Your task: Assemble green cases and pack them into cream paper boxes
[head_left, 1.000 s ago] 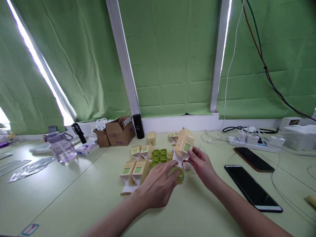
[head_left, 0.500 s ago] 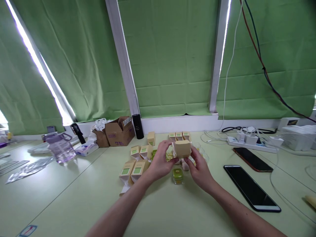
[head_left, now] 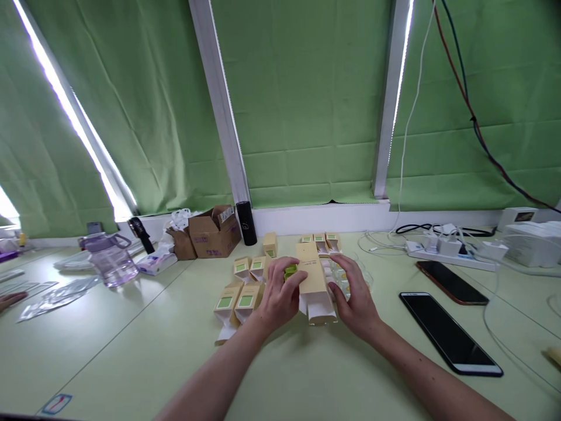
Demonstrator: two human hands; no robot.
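Tan, the box (head_left: 312,275) is flanked over the bench (head_left: 131,362) by the left hand (head_left: 280,292) and right hand (head_left: 357,298); whether it is grasped by either cannot be told. Its faint print and the green labels (head_left: 246,301) behind cannot be read. Green tubs (head_left: 290,272) are mostly hidden by the left hand; another person's hand (head_left: 9,300) is cut off.

No legible text anywhere, small cartons (head_left: 311,272) included.

Bare forearms (head_left: 214,367) angled inward, left grip (head_left: 277,295) curled — thumb (head_left: 294,282) extended, right grip (head_left: 357,298) opposite, its fingers (head_left: 349,268) spread from the thumb
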